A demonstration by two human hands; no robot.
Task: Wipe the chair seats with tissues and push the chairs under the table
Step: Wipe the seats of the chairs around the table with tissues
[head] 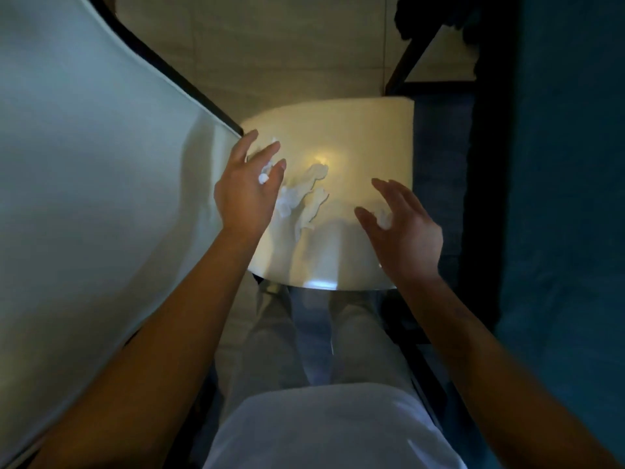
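In the head view, a cream chair seat (355, 137) is seen from above, its rounded near edge toward the person and its far edge toward the tiled floor (287, 45). Torn white tissue (304, 198) is spread over the left-middle of the seat, its ragged long axis running from the near left toward the far right. The left hand (247, 194) is held over the seat's left edge with fingers spread and relaxed, and a small wad of tissue is seen at its fingertips; whether it is pinched cannot be told. The right hand (406, 225) is held over the seat's right near part, fingers loosely curved, with a small bit of tissue against the palm. The main tissue lies between the two hands, nearer the left. A pale table (84, 164) borders the seat's left edge, and a dark frame (439, 96) flanks its right side; bare seat remains toward the far edge.
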